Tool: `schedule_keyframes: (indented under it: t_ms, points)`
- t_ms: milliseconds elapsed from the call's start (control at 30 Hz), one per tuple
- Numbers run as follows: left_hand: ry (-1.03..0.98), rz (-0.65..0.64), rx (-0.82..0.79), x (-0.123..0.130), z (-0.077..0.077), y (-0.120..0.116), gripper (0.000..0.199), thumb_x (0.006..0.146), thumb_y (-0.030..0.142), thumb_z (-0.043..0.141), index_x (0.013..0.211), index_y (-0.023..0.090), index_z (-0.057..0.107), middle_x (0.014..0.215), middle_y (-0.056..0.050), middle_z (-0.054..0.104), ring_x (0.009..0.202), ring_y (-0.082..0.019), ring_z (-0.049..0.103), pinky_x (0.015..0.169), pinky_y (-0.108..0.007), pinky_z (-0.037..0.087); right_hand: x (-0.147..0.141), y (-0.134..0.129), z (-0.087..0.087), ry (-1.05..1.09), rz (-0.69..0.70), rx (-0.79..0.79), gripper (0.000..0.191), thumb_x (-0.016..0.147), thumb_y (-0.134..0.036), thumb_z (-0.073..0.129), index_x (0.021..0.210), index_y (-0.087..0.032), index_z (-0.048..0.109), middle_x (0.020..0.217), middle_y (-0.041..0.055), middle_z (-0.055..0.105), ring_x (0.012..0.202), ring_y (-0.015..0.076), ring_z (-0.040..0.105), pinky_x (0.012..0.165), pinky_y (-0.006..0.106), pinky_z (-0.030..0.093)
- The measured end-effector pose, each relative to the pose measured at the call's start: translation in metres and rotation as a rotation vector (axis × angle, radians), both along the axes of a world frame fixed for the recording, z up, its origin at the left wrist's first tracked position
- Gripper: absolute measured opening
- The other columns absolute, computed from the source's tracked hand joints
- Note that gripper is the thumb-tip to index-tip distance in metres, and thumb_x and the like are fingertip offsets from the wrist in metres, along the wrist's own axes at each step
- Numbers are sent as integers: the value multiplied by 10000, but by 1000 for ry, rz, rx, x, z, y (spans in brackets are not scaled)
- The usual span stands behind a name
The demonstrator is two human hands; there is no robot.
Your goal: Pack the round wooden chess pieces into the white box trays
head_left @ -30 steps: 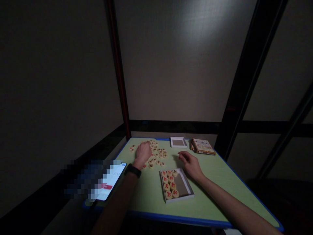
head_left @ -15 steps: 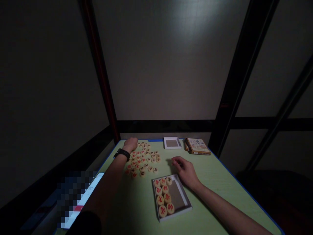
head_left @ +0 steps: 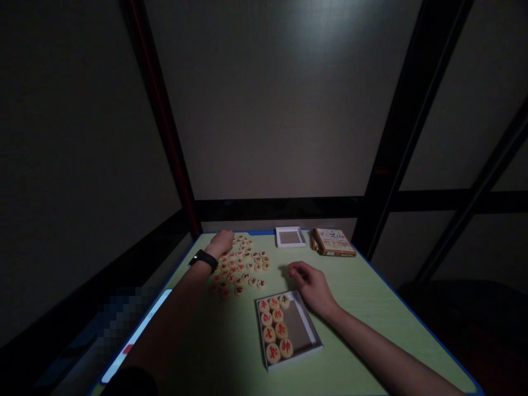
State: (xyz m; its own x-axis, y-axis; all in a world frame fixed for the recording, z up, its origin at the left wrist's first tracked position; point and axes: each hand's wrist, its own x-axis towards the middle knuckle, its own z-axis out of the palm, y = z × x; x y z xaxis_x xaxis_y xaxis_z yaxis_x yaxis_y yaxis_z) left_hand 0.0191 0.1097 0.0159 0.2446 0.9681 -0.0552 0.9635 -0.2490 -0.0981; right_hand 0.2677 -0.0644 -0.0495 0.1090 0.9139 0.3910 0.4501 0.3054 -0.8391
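Note:
At the far left of the table, my left hand [head_left: 223,242], with a black watch on its wrist, reaches over the edge of a spread of Chinese chess pieces [head_left: 241,267]. Its fingers curl down and are mostly hidden; I cannot make out what is in them. My right hand [head_left: 311,283] rests beside a shallow box tray [head_left: 317,347], fingers loosely bent and no piece visible in them. Round pieces stand in two columns on the tray's left side, with one black-marked piece [head_left: 284,301] among red-marked ones. The tray's right part shows bare bottom.
A second white tray [head_left: 291,244] lies near the table's far edge. To its right is a printed box [head_left: 333,242]. A lit screen [head_left: 138,335] shows along the left edge, beside my left forearm. A wall stands behind the green table [head_left: 371,319].
The view has shifted slightly. My left hand stays over the far-left pieces with only a small movement. My right hand and the pieces in the near tray look unchanged.

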Motion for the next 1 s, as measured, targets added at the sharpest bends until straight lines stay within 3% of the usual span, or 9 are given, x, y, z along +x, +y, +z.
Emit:
schedule_keyframes:
  t_ms: [167,467,1000]
  points:
    - [4,-30,-17,1,2,-1,323,780,82,603,1080,140,708,1113,-178,725,1054,-253,686,868,-280,527,-2,-3,2,11,16,2,306,854,-401,517,923,-172,708,843,74,757,762,217,687,687,315,515]
    - [-22,-122,-75,20,5,12,405,802,75,579,1175,194,682,1278,-128,668,1180,-223,631,964,-246,481,-4,-4,-1,7,58,-2,274,868,-370,527,919,-180,718,803,63,755,728,210,687,665,310,518]
    - [54,-84,-200,17,13,-1,324,658,137,697,980,169,696,1063,-103,739,909,-215,696,716,-230,523,-4,-5,0,-6,88,-23,267,854,-332,526,913,-177,735,797,62,757,720,206,685,663,305,515]
